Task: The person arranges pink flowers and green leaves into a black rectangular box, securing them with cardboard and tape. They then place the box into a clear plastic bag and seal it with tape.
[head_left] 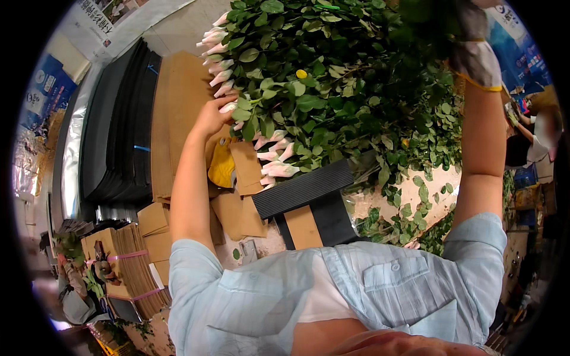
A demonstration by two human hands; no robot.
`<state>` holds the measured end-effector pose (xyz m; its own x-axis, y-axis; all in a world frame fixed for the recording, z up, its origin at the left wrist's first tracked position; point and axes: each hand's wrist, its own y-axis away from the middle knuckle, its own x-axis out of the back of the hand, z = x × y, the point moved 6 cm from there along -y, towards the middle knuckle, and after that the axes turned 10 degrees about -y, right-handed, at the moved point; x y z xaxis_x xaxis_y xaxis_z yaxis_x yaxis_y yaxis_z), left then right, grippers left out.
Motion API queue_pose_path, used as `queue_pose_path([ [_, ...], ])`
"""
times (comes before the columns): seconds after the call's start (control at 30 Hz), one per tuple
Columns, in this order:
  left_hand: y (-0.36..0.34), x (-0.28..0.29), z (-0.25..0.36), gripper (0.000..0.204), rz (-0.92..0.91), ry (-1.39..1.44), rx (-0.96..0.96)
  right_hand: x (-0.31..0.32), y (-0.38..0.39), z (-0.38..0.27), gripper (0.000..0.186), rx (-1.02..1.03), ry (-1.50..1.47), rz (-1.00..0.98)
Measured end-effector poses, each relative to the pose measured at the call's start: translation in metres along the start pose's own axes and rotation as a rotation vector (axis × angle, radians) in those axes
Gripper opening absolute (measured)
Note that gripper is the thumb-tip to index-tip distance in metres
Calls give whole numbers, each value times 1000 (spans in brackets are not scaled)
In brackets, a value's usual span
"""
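A large heap of leafy rose stems [350, 83] covers the work surface, with pale pink wrapped rose heads [221, 77] lined up along its left edge. At that edge my bare left hand [215, 117] has its fingers closed around one wrapped rose [228, 107]. More wrapped heads [276, 155] lie just right of and below it. Stretched to the far right, my right hand [477, 59] wears a pale glove with a yellow cuff. Dark, blurred leaves [424, 29] are beside it; its fingers are hidden or cut off by the picture's edge.
A black ribbed pad [303, 190] stands between my body and the stems. A yellow glove [222, 163] lies near cardboard pieces [246, 166]. Black sheets [122, 130] and bundled cardboard [127, 264] are stacked at left. Another person [543, 136] is at far right.
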<state>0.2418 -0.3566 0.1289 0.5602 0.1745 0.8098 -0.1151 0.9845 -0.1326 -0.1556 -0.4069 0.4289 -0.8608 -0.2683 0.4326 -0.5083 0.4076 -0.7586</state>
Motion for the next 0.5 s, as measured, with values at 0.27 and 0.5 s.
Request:
queue_pose_path([
  [0.27, 2, 87, 133, 29, 190, 3, -392, -148, 11, 18, 31, -632, -326, -220],
  [0.5, -12, 58, 86, 64, 75, 256, -182, -117, 23, 84, 41, -412, -555, -584],
])
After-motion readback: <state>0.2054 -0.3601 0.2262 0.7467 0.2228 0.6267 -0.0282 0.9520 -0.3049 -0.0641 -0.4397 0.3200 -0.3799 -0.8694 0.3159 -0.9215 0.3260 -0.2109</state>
